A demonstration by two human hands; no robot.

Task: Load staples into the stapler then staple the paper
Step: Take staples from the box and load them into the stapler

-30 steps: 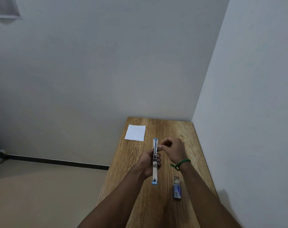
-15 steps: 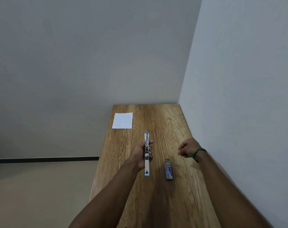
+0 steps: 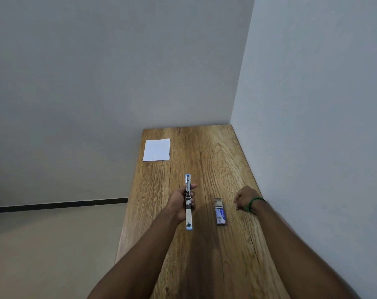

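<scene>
The stapler is swung open into one long strip and held above the counter. The left hand has its grip wrapped round the stapler's middle, thumb on one side and fingers on the other, so both blue-tipped ends stick out. A second ago the right hand was pinching at the far half of the stapler. It has since pulled away and now sits well to the right of the stapler, beyond the staple box, low over the counter. Its fingers are curled downward. A small dark speck shows at the fingertips, but whether this grip holds staples, is setting something down, or is empty cannot be told. The box lies just right of the stapler, its near part blue and its far end pale, apparently slid open. The paper lies flat, far beyond the stapler and to its left, untouched. The withdrawal suggests the right hand has finished fiddling with the magazine, either freeing it or seating a strip. With the stapler not yet folded shut, loading looks unfinished or only just done. Closing it comes next, and the paper must then be brought to it.
</scene>
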